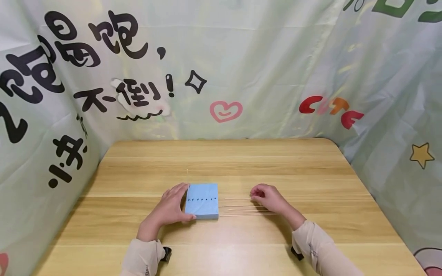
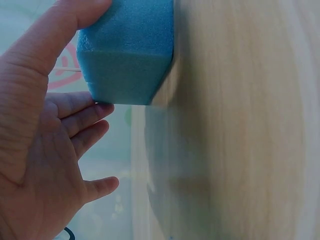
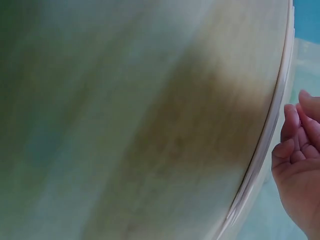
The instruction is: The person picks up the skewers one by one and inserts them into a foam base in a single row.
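A blue foam block [image 1: 202, 209] with a row of dark dots across its top sits on the wooden table. My left hand [image 1: 171, 205] grips its left side, thumb at the near edge and fingers toward the far corner. A thin stick [image 1: 187, 176] rises from the block's far left corner. To the right, my right hand [image 1: 268, 197] hovers over several thin sticks [image 1: 241, 210] lying side by side. Its thumb and forefinger meet at the end of the farthest visible stick [image 1: 237, 198]; whether they pinch it is unclear. In the right wrist view, the fingers [image 3: 292, 122] are curled.
The wooden table [image 1: 224, 161] reaches back to a printed fabric curtain [image 1: 262, 69], which hangs behind it and along both sides. Both forearms rest near the front, with a dark wrist device [image 1: 165, 254] on the left one.
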`<state>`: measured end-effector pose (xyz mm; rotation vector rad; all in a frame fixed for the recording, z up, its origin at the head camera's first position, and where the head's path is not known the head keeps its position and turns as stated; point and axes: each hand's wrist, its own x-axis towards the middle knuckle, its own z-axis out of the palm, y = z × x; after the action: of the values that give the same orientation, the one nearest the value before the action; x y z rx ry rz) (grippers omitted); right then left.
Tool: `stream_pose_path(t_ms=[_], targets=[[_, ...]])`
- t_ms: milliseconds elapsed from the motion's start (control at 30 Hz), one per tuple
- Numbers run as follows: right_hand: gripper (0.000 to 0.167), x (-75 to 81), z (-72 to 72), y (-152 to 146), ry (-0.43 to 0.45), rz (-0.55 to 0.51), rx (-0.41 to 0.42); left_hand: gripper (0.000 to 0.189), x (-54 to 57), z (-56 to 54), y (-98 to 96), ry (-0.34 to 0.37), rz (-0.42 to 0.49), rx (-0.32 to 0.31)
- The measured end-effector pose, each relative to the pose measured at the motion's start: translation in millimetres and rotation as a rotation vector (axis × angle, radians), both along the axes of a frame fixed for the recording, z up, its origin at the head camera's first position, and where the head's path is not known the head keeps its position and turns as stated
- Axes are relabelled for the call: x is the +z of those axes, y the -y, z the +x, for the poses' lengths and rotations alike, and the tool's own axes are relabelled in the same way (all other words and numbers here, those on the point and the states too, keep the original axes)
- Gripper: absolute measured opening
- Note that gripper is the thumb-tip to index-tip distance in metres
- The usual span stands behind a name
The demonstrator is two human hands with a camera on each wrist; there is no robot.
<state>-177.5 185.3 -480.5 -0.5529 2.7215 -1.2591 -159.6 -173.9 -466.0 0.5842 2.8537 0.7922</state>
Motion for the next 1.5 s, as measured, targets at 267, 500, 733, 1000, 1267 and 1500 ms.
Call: stream_pose_path(t_ms=[267, 500, 733, 1000, 1267, 1500], targets=[[0.005, -6.3, -4.8, 3, -0.071, 0.065, 0.033, 0.108, -1.3, -1.3, -0.3, 0.002, -0.015, -0.005], [0.009, -9.6, -7.4, 4, -0.138, 0.104, 0.081, 0.107, 0.2, -1.1, 0.1, -0.001, -0.011, -0.011], [0.012, -6.4, -6.6, 6, -0.168, 0.173, 0.078, 0.107, -0.1, -1.6, 0.0, -0.006, -0.009, -0.01], [0.011, -4.0, -3.9, 9, -0.147, 0.216, 0.043, 0.107, -0.7, -0.2, -0.3, 0.01, 0.001, 0.005], [0.011, 2.6, -2.7, 10, -0.093, 0.166, -0.031, 0.107, -1.0, 0.0, -0.5, 0.012, -0.009, 0.009], [0.008, 14.0, -5.8, 15, -0.158, 0.092, -0.072, 0.107, -1.3, -0.3, -0.6, 0.003, 0.002, 0.005]])
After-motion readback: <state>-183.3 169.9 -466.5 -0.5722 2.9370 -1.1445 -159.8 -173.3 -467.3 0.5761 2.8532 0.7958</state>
